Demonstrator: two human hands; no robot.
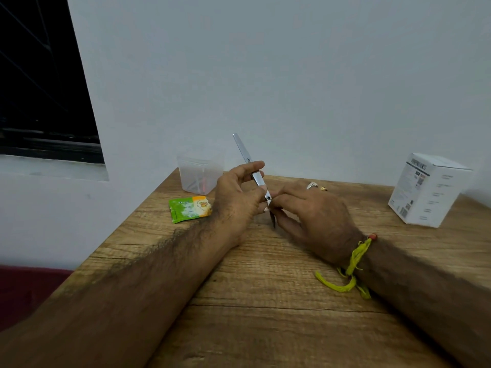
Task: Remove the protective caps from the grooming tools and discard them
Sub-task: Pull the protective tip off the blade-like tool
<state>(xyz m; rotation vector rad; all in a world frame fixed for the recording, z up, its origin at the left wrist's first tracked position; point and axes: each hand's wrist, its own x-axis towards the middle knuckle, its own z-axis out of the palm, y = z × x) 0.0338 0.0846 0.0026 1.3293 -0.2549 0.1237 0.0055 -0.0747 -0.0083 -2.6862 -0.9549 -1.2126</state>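
Both forearms are stretched forward over the wooden table, converging toward its far middle. The left hand is raised above the table, its fingers and thumb curled round a slim metal tool. The right hand is held just beside it, fingertips pinched at the tool's lower end.

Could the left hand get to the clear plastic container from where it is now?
Probably yes. The clear plastic container stands just beyond the left hand, with only bare table between them. But the left hand's fingers grip the metal grooming tool, so it would have to release that or carry it along.
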